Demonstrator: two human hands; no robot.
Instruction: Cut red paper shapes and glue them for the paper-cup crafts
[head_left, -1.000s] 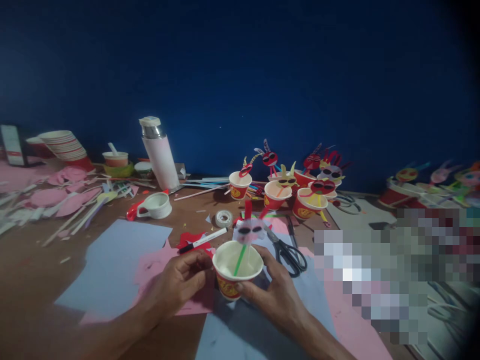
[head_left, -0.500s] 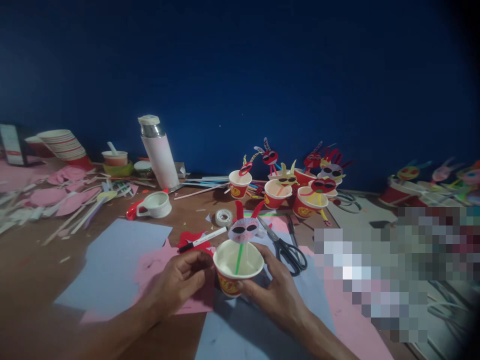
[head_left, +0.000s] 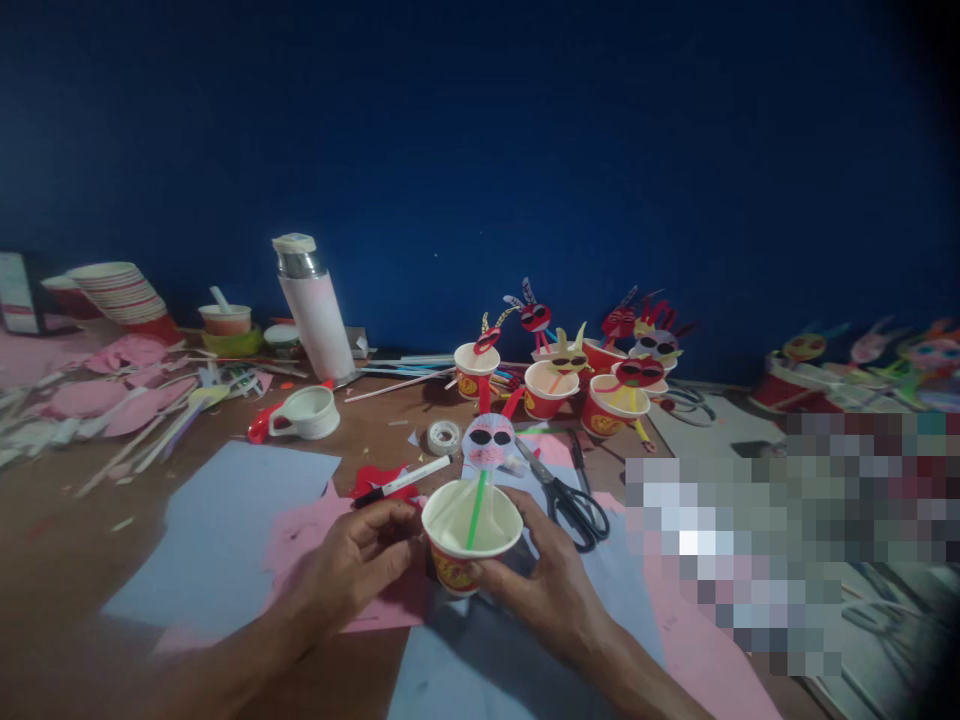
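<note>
My right hand (head_left: 551, 565) is wrapped around the right side of a red and white paper cup (head_left: 472, 520), thumb on its front. Inside the cup a green straw (head_left: 477, 510) rises to a paper puppet head (head_left: 489, 440) with black eyes, a pink mouth and red ears. At the cup's left side my left hand (head_left: 375, 555) is closed, its fingers curled and thumb pressed toward them; what they hold, if anything, is hidden. Black-handled scissors (head_left: 574, 505) lie just beyond my right hand. A marker (head_left: 405, 480) rests on red paper scraps beyond my left hand.
Several cups with paper puppets (head_left: 551, 385) stand at the back. A white flask (head_left: 315, 320), a mug (head_left: 307, 412) and a tape roll (head_left: 444, 437) are on the table. Stacked cups (head_left: 127, 295) lean at far left. Blue paper (head_left: 232, 530) and pink paper (head_left: 682, 610) lie nearby.
The puppet head has risen slightly and tipped back, so its pink mouth now shows above the cup rim. Both hands keep about the same place; the view has shifted slightly.
</note>
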